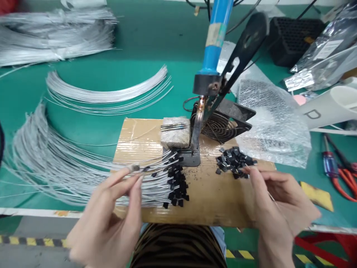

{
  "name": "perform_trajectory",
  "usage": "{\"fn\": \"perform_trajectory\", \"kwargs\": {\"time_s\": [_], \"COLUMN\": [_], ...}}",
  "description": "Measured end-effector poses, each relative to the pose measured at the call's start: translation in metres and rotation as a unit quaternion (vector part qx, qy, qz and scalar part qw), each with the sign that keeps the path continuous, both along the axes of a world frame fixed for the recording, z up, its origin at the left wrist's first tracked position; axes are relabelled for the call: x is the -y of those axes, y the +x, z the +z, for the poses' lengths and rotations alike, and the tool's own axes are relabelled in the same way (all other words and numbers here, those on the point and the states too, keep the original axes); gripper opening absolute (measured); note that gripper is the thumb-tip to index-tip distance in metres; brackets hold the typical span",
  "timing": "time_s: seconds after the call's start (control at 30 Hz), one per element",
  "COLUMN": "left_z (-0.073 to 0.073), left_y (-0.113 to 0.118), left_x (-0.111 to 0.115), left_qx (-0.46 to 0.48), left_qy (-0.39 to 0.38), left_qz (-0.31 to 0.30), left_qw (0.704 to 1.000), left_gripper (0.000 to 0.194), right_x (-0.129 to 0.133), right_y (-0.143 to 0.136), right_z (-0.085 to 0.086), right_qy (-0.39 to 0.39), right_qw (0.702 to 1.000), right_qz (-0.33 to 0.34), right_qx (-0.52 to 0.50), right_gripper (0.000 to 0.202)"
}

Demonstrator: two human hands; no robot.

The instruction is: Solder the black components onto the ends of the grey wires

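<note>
My left hand (111, 212) is over the bundle of thin grey wires with black tips (175, 182), its thumb and fingers close together; something small and dark shows at the fingertips, too blurred to name. My right hand (279, 201) pinches a thin wire (275, 201) beside the pile of small black pieces (232, 160) on the cardboard (212, 201). Between the hands and further back, a blue soldering iron (213, 48) points down at a small metal base. Left of its tip, a whitish block (175, 136) bears several short metal rods.
A curved bundle of pale wires (106, 95) lies back left, with larger bundles (55, 35) behind. A small black fan (223, 121) stands behind the iron's tip. Bubble wrap (273, 123), a white tube (329, 108), a yellow sponge (318, 196) and orange-handled pliers (344, 182) are right.
</note>
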State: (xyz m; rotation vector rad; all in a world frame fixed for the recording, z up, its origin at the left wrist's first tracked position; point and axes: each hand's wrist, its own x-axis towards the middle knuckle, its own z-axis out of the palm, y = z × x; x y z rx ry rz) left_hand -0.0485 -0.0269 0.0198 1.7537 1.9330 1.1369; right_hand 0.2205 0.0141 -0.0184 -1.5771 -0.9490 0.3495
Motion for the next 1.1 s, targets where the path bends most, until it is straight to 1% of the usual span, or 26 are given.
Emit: {"fn": "perform_trajectory", "kwargs": {"time_s": [0.03, 0.07, 0.13, 0.17, 0.23, 0.3, 0.37, 0.43, 0.47, 0.53, 0.63, 0.7, 0.77, 0.83, 0.87, 1.0, 1.1], "left_z": [-0.005, -0.011, -0.020, -0.023, -0.023, -0.017, -0.010, -0.007, -0.007, -0.011, -0.017, -0.018, -0.017, -0.017, -0.018, -0.031, -0.042], "left_y": [0.002, 0.005, 0.012, 0.014, 0.013, 0.004, -0.010, -0.024, -0.030, -0.039, -0.044, -0.045, -0.043, -0.038, -0.035, -0.015, 0.000], "left_x": [-0.001, -0.004, -0.011, -0.015, -0.023, -0.033, -0.047, -0.070, -0.083, -0.112, -0.151, -0.174, -0.197, -0.223, -0.237, -0.289, -0.311], "left_qx": [-0.039, -0.059, -0.103, -0.115, -0.109, -0.082, -0.091, -0.146, -0.162, -0.190, -0.214, -0.220, -0.222, -0.222, -0.221, -0.211, -0.200], "left_qy": [0.039, 0.057, 0.067, 0.058, 0.027, -0.002, -0.011, -0.014, -0.019, -0.035, -0.064, -0.076, -0.081, -0.085, -0.090, -0.107, -0.110], "left_qz": [0.014, 0.002, -0.021, -0.034, -0.054, -0.065, -0.053, -0.040, -0.044, -0.070, -0.117, -0.122, -0.097, -0.063, -0.053, -0.022, -0.008], "left_qw": [0.998, 0.997, 0.992, 0.991, 0.992, 0.994, 0.994, 0.988, 0.986, 0.979, 0.968, 0.965, 0.967, 0.969, 0.970, 0.971, 0.974], "left_gripper": [0.037, 0.031, 0.021, 0.018, 0.013, 0.010, 0.013, 0.017, 0.019, 0.020, 0.008, 0.012, 0.017, 0.029, 0.031, 0.037, 0.038], "right_x": [0.002, 0.004, 0.007, 0.008, 0.010, 0.011, 0.012, 0.013, 0.013, 0.013, 0.013, 0.012, 0.011, 0.010, 0.010, 0.010, 0.010], "right_y": [0.004, 0.007, 0.011, 0.013, 0.014, 0.015, 0.015, 0.015, 0.016, 0.017, 0.020, 0.022, 0.023, 0.022, 0.021, 0.022, 0.022], "right_z": [-0.002, -0.005, -0.010, -0.013, -0.016, -0.018, -0.019, -0.020, -0.020, -0.021, -0.024, -0.025, -0.024, -0.023, -0.022, -0.021, -0.022], "right_qy": [-0.008, -0.014, -0.019, -0.021, -0.017, -0.012, -0.015, -0.022, -0.025, -0.026, -0.031, -0.031, -0.039, -0.055, -0.064, -0.079, -0.081], "right_qw": [1.000, 1.000, 0.999, 0.999, 0.999, 0.999, 0.998, 0.998, 0.997, 0.997, 0.995, 0.995, 0.994, 0.993, 0.993, 0.990, 0.990], "right_qz": [-0.013, -0.015, -0.022, -0.023, -0.021, -0.022, -0.027, -0.034, -0.035, -0.034, -0.025, -0.023, -0.026, -0.032, -0.034, -0.040, -0.040], "right_qx": [-0.007, -0.016, -0.022, -0.022, -0.027, -0.037, -0.048, -0.057, -0.062, -0.071, -0.087, -0.096, -0.099, -0.098, -0.098, -0.108, -0.108], "right_gripper": [0.022, 0.024, 0.026, 0.026, 0.027, 0.030, 0.032, 0.033, 0.033, 0.035, 0.037, 0.038, 0.040, 0.042, 0.044, 0.046, 0.048]}}
